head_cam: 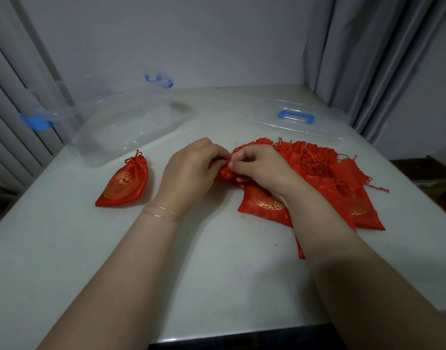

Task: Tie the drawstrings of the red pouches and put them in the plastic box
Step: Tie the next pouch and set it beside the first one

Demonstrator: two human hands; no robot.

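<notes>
A red satin pouch with gold print lies at the table's middle, its gathered neck held between both hands. My left hand grips the neck from the left. My right hand pinches the drawstring at the neck from the right. A second red pouch with its drawstring tied lies alone on the table to the left. The clear plastic box with blue clips stands at the back left, with no pouch inside.
A pile of several more red pouches with loose strings lies right of my hands. The clear lid with a blue handle lies at the back right. The white table ends at a front edge near me. Grey curtains hang on both sides.
</notes>
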